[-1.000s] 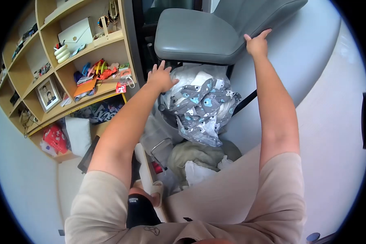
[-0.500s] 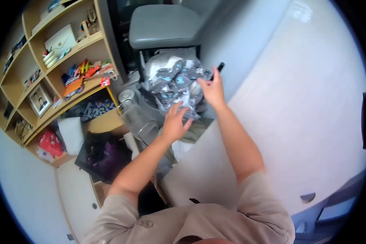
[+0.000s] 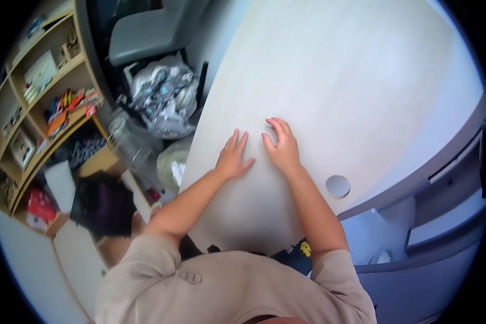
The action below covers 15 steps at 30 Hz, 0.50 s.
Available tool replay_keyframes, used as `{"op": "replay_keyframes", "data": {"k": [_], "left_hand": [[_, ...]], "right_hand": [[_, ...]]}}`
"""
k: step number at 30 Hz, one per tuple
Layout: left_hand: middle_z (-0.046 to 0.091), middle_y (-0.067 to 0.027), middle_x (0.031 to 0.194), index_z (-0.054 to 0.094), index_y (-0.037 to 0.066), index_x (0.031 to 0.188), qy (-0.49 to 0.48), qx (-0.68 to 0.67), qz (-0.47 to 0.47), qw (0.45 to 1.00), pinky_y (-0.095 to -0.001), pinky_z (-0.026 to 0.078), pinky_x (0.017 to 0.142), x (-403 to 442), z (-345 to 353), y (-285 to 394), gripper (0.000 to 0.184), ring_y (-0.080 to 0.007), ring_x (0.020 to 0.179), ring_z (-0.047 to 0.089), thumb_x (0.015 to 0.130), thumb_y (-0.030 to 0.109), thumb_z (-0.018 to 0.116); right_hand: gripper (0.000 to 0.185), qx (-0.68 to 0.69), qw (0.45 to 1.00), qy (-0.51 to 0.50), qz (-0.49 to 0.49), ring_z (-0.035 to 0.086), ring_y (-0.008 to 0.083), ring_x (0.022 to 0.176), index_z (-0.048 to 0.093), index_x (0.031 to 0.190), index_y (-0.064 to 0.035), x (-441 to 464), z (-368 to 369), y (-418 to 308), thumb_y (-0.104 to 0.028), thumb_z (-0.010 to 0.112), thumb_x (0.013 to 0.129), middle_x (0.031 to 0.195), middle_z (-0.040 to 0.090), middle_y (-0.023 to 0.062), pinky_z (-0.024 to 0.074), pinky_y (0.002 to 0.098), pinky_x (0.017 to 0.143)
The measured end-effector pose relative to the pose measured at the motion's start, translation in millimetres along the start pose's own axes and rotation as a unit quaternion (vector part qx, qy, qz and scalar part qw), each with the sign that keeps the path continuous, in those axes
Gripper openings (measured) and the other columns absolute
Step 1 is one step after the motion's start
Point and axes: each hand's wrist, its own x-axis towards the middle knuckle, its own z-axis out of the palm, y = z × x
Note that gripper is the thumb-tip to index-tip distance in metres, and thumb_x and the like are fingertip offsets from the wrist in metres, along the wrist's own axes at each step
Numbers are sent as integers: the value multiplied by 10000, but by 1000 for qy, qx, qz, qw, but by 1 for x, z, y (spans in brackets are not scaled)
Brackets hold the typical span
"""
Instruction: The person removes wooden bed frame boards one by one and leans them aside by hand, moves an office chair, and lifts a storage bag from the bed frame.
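My left hand (image 3: 233,157) is over the pale board-like desktop (image 3: 308,70), its fingers stretched and the thumb apart, holding nothing. Just to its right, my right hand (image 3: 283,148) has slightly curled fingers and a spread thumb, also with nothing in it. Both hands are close to the pale surface; whether they touch it I cannot tell. A round hole (image 3: 338,187) is cut through the surface, to the right of my right forearm.
At upper left a grey chair (image 3: 140,38) stands behind a clear bag of grey patterned fabric (image 3: 167,94). Below are a clear plastic container (image 3: 127,137) and another bag (image 3: 170,164). A wooden shelf (image 3: 65,65) with small items and a black bag (image 3: 102,202) are at left.
My view has swung right, so the shelf, chair and fabric bag sit further left. Both hands have gone from near the fabric bag to over the pale surface. The round hole has come into view.
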Motion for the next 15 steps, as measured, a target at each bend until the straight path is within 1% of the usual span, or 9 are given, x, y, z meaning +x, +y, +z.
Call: {"op": "replay_keyframes", "data": {"k": [1, 3, 4, 6, 7, 10, 11, 12, 15], "left_hand": [[300, -238, 1452, 390, 116, 1402, 3, 5, -14, 1000, -447, 326, 1066, -4, 0, 1, 675, -422, 1290, 362, 814, 281, 676], [341, -230, 1428, 400, 103, 1389, 1, 38, -3, 999, -440, 339, 1058, -13, -15, 3, 662, -410, 1275, 386, 814, 283, 675], [362, -226, 1417, 405, 96, 1382, 1, 58, -1, 998, -436, 345, 1054, -24, -25, 0, 656, -404, 1267, 398, 815, 284, 675], [417, -205, 1376, 425, 80, 1357, 10, 61, -59, 996, -427, 359, 1043, -56, -50, -8, 638, -373, 1259, 416, 813, 306, 671], [445, -194, 1356, 435, 73, 1344, 18, 65, -86, 994, -422, 366, 1037, -78, -62, -10, 630, -357, 1255, 424, 812, 317, 670], [488, -181, 1307, 461, 54, 1307, 33, 113, -212, 970, -403, 387, 1018, -157, -97, -23, 591, -346, 1217, 459, 814, 305, 667], [506, -194, 1273, 481, 57, 1293, 42, 106, -260, 959, -381, 387, 1013, -183, -103, -27, 550, -343, 1186, 484, 820, 264, 670], [505, -192, 1281, 477, 62, 1300, 46, 125, -284, 950, -386, 391, 1009, -213, -108, -32, 551, -343, 1189, 484, 827, 274, 663], [499, -194, 1297, 464, 68, 1316, 68, 128, -374, 916, -394, 390, 1013, -268, -120, -12, 566, -348, 1198, 478, 831, 287, 657]], "right_hand": [[360, -20, 999, -10, -33, 563, 315, 1053, 576, 1148, -73, -9, -2, 1, -156, 649, 805, 1190, 565, 156, 453, 415, 896], [338, -46, 993, -36, -103, 552, 318, 1071, 585, 1123, -78, -22, 7, 6, -158, 646, 800, 1173, 575, 153, 428, 427, 922], [328, -51, 991, -41, -115, 553, 310, 1064, 587, 1113, -82, -29, 16, 8, -165, 645, 801, 1157, 580, 146, 418, 427, 926], [308, -53, 987, -46, -143, 554, 295, 1052, 592, 1093, -90, -37, 39, 3, -179, 643, 803, 1125, 591, 131, 399, 425, 932], [290, -45, 985, -68, -149, 556, 288, 1037, 601, 1078, -94, -41, 52, 1, -188, 639, 807, 1103, 599, 121, 400, 422, 920], [239, -31, 976, -137, -167, 563, 272, 993, 625, 1032, -104, -52, 103, 3, -210, 627, 818, 1034, 622, 91, 405, 417, 885], [223, -37, 971, -160, -171, 566, 269, 979, 634, 1016, -107, -54, 124, 7, -214, 624, 821, 1007, 630, 82, 409, 416, 872], [209, -48, 966, -180, -177, 569, 265, 966, 642, 1000, -110, -59, 141, 6, -217, 620, 823, 980, 638, 73, 412, 415, 859], [204, -53, 941, -279, -186, 583, 262, 944, 656, 989, -110, -79, 178, -2, -226, 614, 827, 928, 654, 78, 418, 422, 843]]}}
